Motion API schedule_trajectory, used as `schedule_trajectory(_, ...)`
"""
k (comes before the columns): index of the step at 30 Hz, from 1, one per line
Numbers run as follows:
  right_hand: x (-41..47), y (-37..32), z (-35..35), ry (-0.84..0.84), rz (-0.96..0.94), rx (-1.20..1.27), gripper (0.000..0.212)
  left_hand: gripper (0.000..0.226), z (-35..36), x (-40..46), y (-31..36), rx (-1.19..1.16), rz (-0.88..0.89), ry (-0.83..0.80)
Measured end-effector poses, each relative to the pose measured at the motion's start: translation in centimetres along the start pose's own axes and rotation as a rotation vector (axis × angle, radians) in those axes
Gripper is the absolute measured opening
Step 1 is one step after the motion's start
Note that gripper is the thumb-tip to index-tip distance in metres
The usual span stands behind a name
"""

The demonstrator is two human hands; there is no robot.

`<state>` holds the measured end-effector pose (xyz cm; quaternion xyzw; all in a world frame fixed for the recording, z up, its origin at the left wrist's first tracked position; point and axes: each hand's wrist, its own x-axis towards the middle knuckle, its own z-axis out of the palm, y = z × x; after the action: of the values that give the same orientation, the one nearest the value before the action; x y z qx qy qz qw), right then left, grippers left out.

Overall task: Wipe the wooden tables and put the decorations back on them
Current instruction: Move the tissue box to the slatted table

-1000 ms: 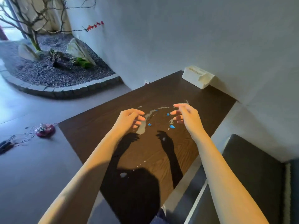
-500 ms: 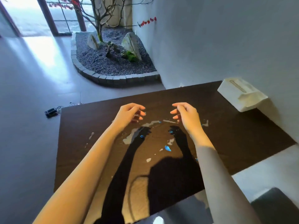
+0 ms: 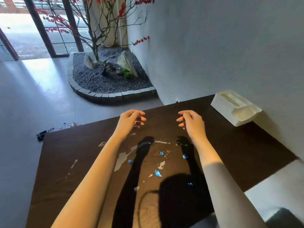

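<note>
A dark brown wooden desk stands against the grey wall, streaked with pale smears and scattered blue scraps. A white rectangular tissue box sits at its far right corner. Above the desk hover the left hand and right hand, each grip loosely curled, released, holding nothing. A gravel bed with a red-leaved tree lies beyond.
</note>
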<state>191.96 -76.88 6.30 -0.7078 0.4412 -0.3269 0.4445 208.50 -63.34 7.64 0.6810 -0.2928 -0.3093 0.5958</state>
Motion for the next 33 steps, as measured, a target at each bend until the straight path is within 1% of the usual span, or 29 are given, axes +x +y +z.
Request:
schedule_trajectory(7,3.2,2.7,-5.1,0.057,0.077,0.009,0.025,0.023,6.5,3.0,-0.6,-0.054,-0.071,-0.065)
schedule_trajectory(12,7.7,6.4,-9.6,0.066,0.101,-0.002,0.024,0.024,13.3,6.0,-1.1,-0.064,-0.096,-0.06)
schedule_trajectory(16,12.1,10.2,-14.5,0.088,0.126,-0.029,0.024,0.023,21.5,8.7,-1.5,-0.089,-0.152,-0.043)
schedule_trajectory(20,16.6,13.9,-21.6,0.158,0.164,-0.041,0.026,0.015,31.8,11.8,-1.4,-0.082,-0.203,-0.089)
schedule_trajectory(24,21.3,18.0,-28.3,0.206,0.221,-0.094,0.028,0.021,41.0,14.9,-1.2,-0.044,-0.256,-0.123)
schedule_trajectory(27,24.0,20.2,-30.9,0.274,0.32,-0.082,0.034,0.019,45.5,16.9,-1.5,-0.046,-0.323,-0.121)
schedule_trajectory(29,25.9,21.8,-32.0,0.304,0.405,-0.027,0.032,0.021,47.8,18.5,-1.9,-0.051,-0.395,-0.124)
schedule_trajectory(32,28.8,24.3,-33.0,0.313,0.559,0.073,0.028,0.036,50.6,21.1,-2.9,-0.045,-0.479,-0.131)
schedule_trajectory(33,29.6,24.9,-33.2,0.315,0.601,0.108,0.029,0.04,51.3,22.0,-3.1,-0.042,-0.495,-0.127)
